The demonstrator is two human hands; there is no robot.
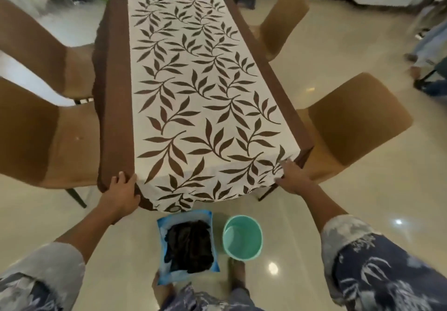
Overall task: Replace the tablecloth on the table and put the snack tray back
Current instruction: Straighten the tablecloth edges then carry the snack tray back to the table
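Note:
A cream tablecloth [193, 88] with brown leaf prints and brown side borders lies spread along the whole table and hangs over its near end. My left hand [122, 193] grips the near left corner of the cloth at the brown border, thumb on top. At the near right corner my right hand [294, 177] rests on the cloth with fingers reaching onto its edge. A wooden table corner [303, 158] shows beside the right hand. No snack tray is in view.
Tan chairs stand on both sides: two on the left [36, 136], two on the right [355, 119]. On the floor at my feet sit a blue bag [187, 245] with dark cloth inside and an empty teal bucket [242, 238]. A person's legs show at far right.

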